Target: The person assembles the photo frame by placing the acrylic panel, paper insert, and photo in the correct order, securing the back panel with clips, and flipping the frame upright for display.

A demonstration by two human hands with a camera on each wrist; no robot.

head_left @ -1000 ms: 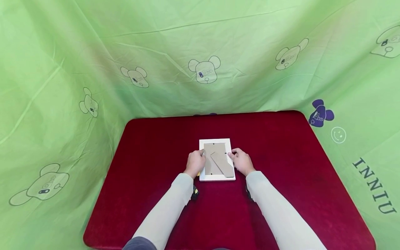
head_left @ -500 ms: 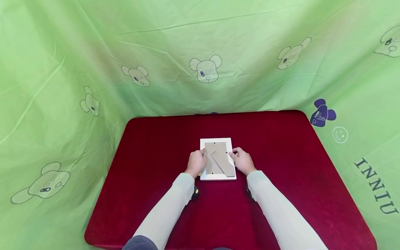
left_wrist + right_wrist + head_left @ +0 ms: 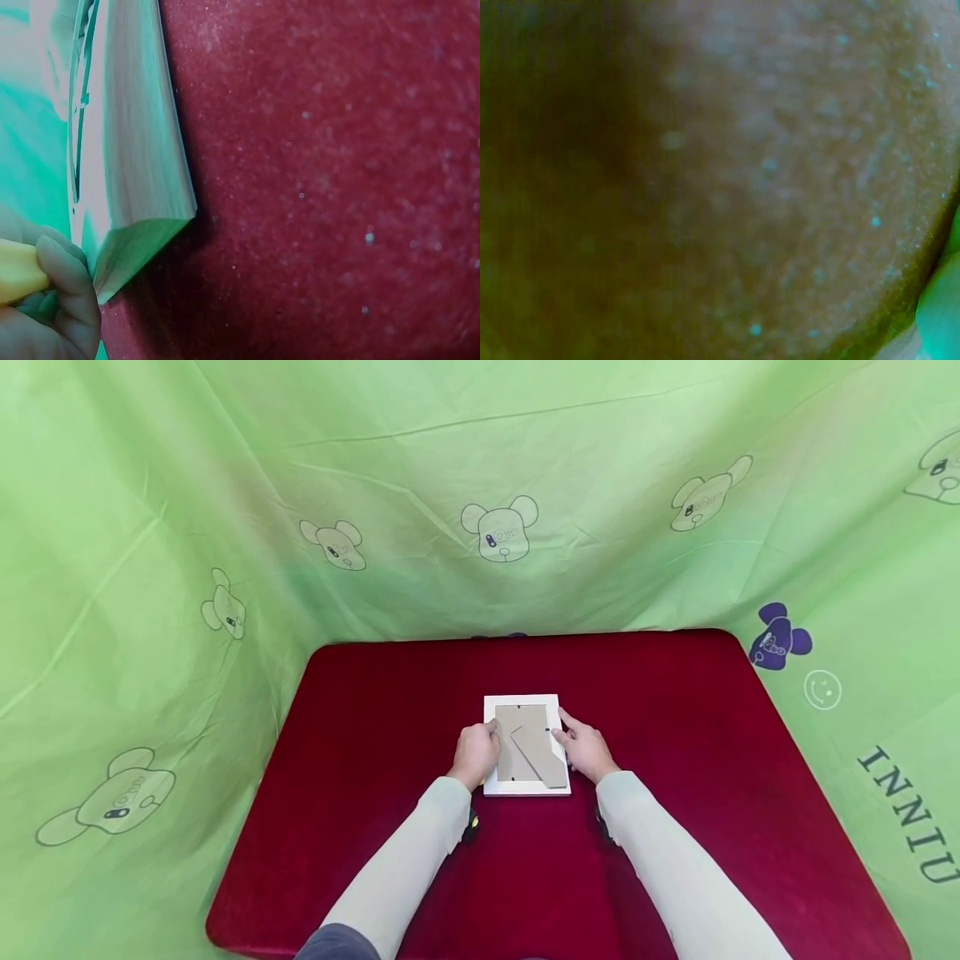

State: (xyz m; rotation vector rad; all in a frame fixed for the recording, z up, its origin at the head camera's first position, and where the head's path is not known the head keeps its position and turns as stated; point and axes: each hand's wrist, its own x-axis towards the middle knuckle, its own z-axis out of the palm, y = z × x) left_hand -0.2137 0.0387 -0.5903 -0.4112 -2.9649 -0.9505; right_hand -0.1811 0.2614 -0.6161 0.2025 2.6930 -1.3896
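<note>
A white picture frame (image 3: 527, 788) lies back side up on the red table, its brown backing board (image 3: 513, 752) and slanted stand leg (image 3: 542, 756) facing upward. My left hand (image 3: 476, 753) is at the frame's left edge. In the left wrist view its curled fingers (image 3: 71, 289) hold a yellow object (image 3: 21, 271), mostly hidden, so its kind is unclear. At the opposite edge, my right hand (image 3: 585, 749) holds the frame, thumb on the border and index finger stretched along the side. The right wrist view is blurred and shows mostly table surface.
The red cloth-covered table (image 3: 390, 710) has rounded corners. Green curtains (image 3: 420, 593) printed with bear heads hang close behind it and at both sides. A dark band (image 3: 472, 825) with a yellow spot shows beneath the left wrist.
My right index finger has straightened forward along the frame's right edge. The left hand stays at the left edge; a greyish tip earlier visible at its fingers is now hidden. The head view shifted slightly.
</note>
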